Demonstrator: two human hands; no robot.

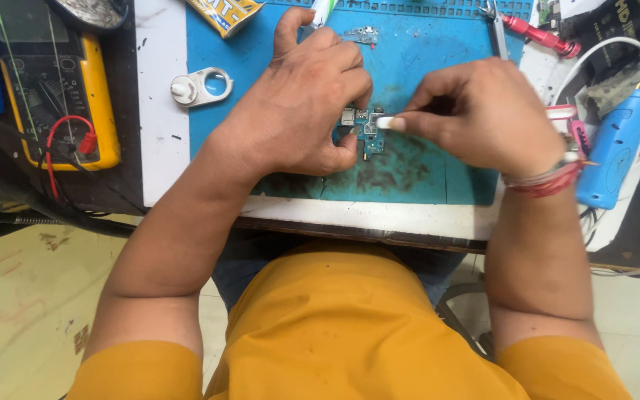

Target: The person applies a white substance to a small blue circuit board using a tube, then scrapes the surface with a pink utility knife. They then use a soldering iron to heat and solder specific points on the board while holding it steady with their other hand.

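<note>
My left hand (pixel 301 104) lies curled over the small circuit board (pixel 365 130). My thumb and bent fingers press on the left part of the board and hold it down on the blue mat (pixel 424 52). My right hand (pixel 483 115) is bunched up, with thumb and first finger squeezed together. They pinch a small white tool tip (pixel 385 122), and that tip touches the top of the board. I cannot tell what kind of tool it is, because my fingers hide most of it.

The board is tiny and blue-green with little silver parts on it. It sits in the middle of the mat, between my two hands, a bit nearer to me than the far edge. Its wide part runs left to right, and a thin leg of it points down toward me. The white tip lies sideways, pointing left toward my left hand.

The mat has dark smudges near the board. It lies on a white table (pixel 161 111). On the left side of the mat there is a white ring-shaped holder (pixel 201 86). Farther left is a yellow meter (pixel 57 89) with a red wire (pixel 68 137). On the far right there is a blue tool (pixel 616 148) shaped like a fat pen, and a red-handled tool (pixel 538 33) lies at the far edge. I have red threads (pixel 546 181) around my right wrist, and I wear a yellow shirt (pixel 350 333).
</note>
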